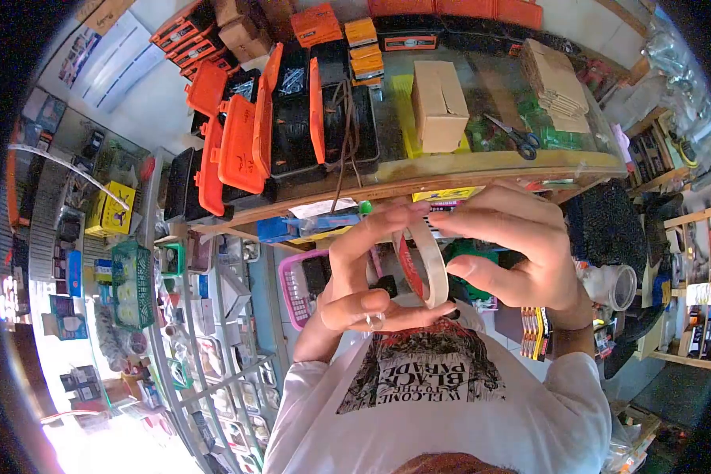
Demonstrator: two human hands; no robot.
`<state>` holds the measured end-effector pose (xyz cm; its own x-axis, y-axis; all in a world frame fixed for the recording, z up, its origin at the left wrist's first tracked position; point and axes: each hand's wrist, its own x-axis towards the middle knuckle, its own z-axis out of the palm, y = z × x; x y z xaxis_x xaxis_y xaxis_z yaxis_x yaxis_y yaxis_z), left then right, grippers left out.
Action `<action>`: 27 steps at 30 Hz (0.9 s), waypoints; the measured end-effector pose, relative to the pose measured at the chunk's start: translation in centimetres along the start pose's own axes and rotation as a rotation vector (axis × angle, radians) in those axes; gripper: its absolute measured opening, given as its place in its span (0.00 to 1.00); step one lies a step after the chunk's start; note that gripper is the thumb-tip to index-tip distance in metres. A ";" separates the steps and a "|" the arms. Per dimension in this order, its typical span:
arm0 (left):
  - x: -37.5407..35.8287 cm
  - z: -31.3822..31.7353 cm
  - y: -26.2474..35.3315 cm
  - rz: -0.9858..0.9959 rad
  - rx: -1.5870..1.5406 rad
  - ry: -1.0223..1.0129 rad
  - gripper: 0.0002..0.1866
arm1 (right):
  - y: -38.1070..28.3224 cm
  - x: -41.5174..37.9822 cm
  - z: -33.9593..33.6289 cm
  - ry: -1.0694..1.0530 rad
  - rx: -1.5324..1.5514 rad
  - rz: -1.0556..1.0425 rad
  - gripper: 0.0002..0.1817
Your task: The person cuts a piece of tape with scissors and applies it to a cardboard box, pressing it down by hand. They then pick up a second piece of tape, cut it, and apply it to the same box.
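A narrow roll of tape (432, 265) with a red printed inner core is held up in front of my chest, standing on edge. My left hand (354, 265) grips it from the left, with fingertips at its top rim and one finger under its lower rim. From the right, my right hand (521, 241) curls round it, fingers on the upper edge and thumb close beside the tape's outer face. A small clear, shiny piece (375, 321) shows by my left thumb.
A glass-topped counter (482, 167) spans ahead, bearing orange-lidded black cases (243, 150), a cardboard box (439, 107), scissors (517, 141) and flattened cartons (555, 83). Below it sits a pink basket (295, 292). A clear jar (615, 286) stands right; metal-framed shelving (201, 379) lies left.
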<state>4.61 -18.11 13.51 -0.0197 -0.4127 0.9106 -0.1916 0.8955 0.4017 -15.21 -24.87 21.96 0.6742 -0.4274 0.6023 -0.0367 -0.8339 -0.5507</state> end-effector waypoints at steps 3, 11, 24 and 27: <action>0.3 0.0 -0.4 0.056 0.002 -0.024 0.51 | -0.1 0.3 0.0 -0.004 -0.013 -0.045 0.18; 0.8 -2.2 1.8 -0.259 0.146 -0.263 0.65 | -0.5 0.8 -0.2 -0.031 -0.076 -0.091 0.13; 1.6 -2.9 2.3 -0.284 0.271 -0.319 0.65 | 0.5 2.0 0.1 -0.081 -0.156 -0.204 0.14; 1.3 -3.5 2.0 -0.354 0.260 -0.360 0.65 | 0.6 2.0 0.8 -0.051 -0.250 -0.236 0.14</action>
<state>7.62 -16.32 15.86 -0.2348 -0.7518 0.6162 -0.4820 0.6405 0.5978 -13.26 -25.93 22.33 0.7217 -0.2002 0.6626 -0.0511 -0.9701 -0.2374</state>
